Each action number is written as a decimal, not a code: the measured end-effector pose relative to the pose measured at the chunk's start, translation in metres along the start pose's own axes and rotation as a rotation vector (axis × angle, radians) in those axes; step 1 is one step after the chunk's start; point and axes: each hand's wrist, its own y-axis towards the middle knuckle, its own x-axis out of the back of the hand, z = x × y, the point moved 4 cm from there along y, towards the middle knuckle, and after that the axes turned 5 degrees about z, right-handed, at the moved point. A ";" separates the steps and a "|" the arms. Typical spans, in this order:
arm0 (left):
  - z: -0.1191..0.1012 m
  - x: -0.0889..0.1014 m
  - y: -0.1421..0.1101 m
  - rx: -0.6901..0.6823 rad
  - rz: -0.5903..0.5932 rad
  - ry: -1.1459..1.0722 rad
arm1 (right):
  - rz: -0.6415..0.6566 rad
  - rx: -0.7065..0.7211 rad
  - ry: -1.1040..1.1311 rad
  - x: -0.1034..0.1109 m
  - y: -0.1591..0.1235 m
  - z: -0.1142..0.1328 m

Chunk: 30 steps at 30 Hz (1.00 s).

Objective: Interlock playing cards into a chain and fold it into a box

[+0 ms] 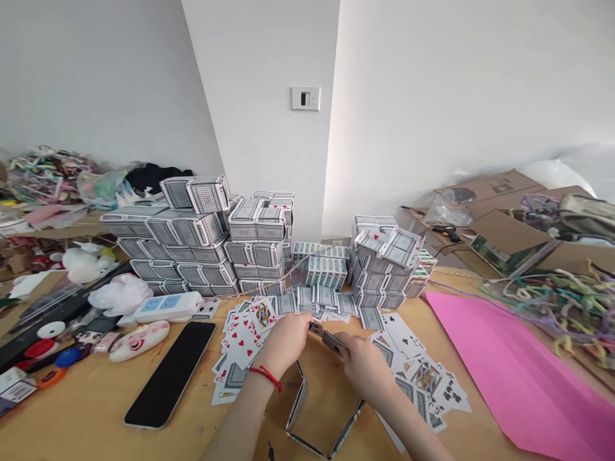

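My left hand (pixel 287 339), with a red cord at its wrist, pinches one end of a narrow strip of folded playing cards (pixel 331 341). My right hand (pixel 364 363) grips the same strip from the other side. Below them a bent chain of folded cards (pixel 296 410) stands on edge on the wooden table, forming an angular outline. Whether this chain joins the held strip is hidden behind my hands. Loose heart cards (pixel 243 336) lie by my left hand, and loose club cards (pixel 406 336) by my right. Face-down cards (pixel 314 298) are spread just beyond.
Stacked blocks of folded cards (pixel 206 230) rise at the back left, with another stack (pixel 379 262) at back right. A phone (pixel 170 374), a power strip (pixel 168 307) and plush toys lie left. Pink paper (pixel 519 378), tangled cords (pixel 567 307) and an open cardboard box (pixel 509 224) are right.
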 end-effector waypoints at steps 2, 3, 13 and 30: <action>-0.001 0.001 0.000 -0.018 -0.028 0.031 | 0.003 0.000 -0.013 -0.001 0.000 0.001; -0.003 0.002 0.000 -0.035 -0.047 0.048 | 0.006 -0.002 -0.018 -0.001 0.000 0.001; -0.011 0.006 -0.003 -0.074 0.010 0.029 | 0.013 -0.017 -0.039 0.000 -0.001 0.000; -0.013 0.006 -0.003 -0.039 0.031 0.023 | -0.052 -0.027 0.055 0.004 -0.003 0.002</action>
